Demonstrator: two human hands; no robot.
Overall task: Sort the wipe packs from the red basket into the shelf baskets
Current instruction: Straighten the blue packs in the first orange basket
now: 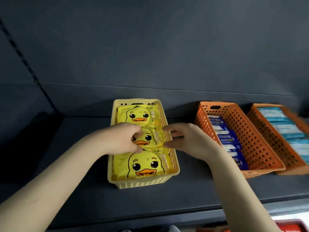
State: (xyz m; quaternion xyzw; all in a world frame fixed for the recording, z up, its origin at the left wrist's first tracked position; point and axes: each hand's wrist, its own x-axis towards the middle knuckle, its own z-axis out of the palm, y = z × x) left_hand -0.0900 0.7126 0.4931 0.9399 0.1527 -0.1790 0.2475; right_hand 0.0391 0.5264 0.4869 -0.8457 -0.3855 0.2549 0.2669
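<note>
Head view, and both arms were in over the dark shelf (75, 156), working the yellow basket (143, 184) that stood to the left of centre. Three yellow duck packs lay in a row inside it: the back duck pack (136, 114) against the far wall, the front duck pack (144, 164) against the near wall, and the middle duck pack (148, 138) between them, overlapping its neighbours.

The left hand (119, 138) was on the middle duck pack's left end, fingers curled over its top edge and thumb under its lower edge, pinching it. The right hand (187, 141) sat at the pack's right end, over the basket's right wall, forefinger and thumb spread apart in an open curve with their tips at the pack's edges. Whether they really gripped it, I cannot tell.

To the right, well apart, stood the near orange basket (247, 139) with dark blue packs (225, 136) lined along its left side. Just beside it, the far orange basket (274, 141) held light blue packs (282, 128), blurred. Down in the bottom right corner, below the shelf edge, a slice of the red basket (291, 227) showed; its contents could not be made out.
</note>
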